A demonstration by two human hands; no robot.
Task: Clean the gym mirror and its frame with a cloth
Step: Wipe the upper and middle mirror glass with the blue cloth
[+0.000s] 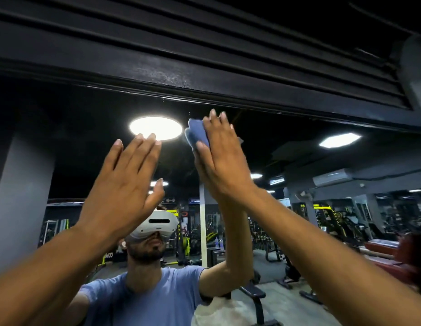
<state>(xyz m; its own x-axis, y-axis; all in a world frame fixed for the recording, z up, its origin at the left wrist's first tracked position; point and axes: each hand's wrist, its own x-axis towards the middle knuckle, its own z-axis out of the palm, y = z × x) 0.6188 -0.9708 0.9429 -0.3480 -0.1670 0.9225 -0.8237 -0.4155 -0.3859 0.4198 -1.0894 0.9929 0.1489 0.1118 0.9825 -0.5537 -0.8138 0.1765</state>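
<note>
The gym mirror (298, 142) fills the view under its dark top frame (157, 74). My right hand (223, 156) is raised high, its straight fingers pressing a folded blue cloth (196, 135) flat against the glass just below the frame. The cloth shows only at the left of my fingers. My left hand (124, 184) is lifted beside it, palm toward the mirror, fingers straight and together, holding nothing. Whether it touches the glass is unclear.
The mirror reflects a person in a blue shirt and white headset (157, 228), ceiling lights (155, 128), weight benches and gym machines (341, 222). Dark slatted panels (251, 31) run above the frame. A grey pillar (19, 208) stands at the left.
</note>
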